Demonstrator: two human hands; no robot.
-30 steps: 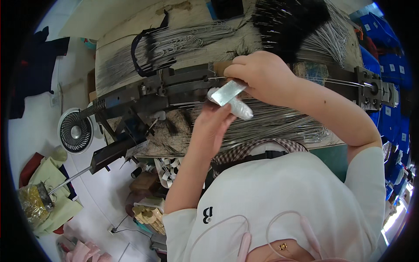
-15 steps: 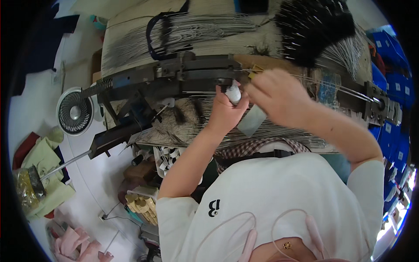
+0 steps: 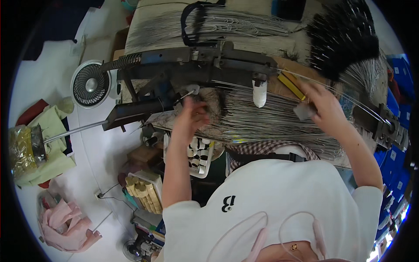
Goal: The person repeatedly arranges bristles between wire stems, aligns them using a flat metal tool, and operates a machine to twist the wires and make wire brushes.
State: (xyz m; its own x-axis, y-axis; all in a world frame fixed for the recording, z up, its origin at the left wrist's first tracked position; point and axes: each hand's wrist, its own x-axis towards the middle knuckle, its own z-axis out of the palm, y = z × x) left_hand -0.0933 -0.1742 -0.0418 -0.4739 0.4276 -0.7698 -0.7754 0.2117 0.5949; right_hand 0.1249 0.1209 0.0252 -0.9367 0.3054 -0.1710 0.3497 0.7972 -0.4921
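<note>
My left hand [image 3: 192,117] is off the work, its fingers loosely curled and apart, with nothing visible in them. Close to it is the small rod end of a dark metal lever [image 3: 139,112]. My right hand [image 3: 326,105] holds a small pale grey flat piece [image 3: 304,111], blurred by motion. Just beside its fingertips lies a yellow bar [image 3: 291,85] on brown board. A white rounded handle [image 3: 259,94] hangs down from the front of a long dark metal bench machine [image 3: 174,70]. Thin twisted wires [image 3: 323,74] stretch from the machine toward a metal fixture [image 3: 388,124] at the right.
Bundles of straight metal wires [image 3: 270,118] cover the near bench. Black bristle brushes [image 3: 342,39] lie at the far right, more wires [image 3: 235,24] at the back. A white basket [image 3: 203,161] of black-and-white pieces, a fan [image 3: 91,84] and blue bins [image 3: 395,148] stand around.
My left hand has let go of the white handle and moved left toward the lever. My right hand has drawn to the right with the pale flat piece. The view has shifted.
</note>
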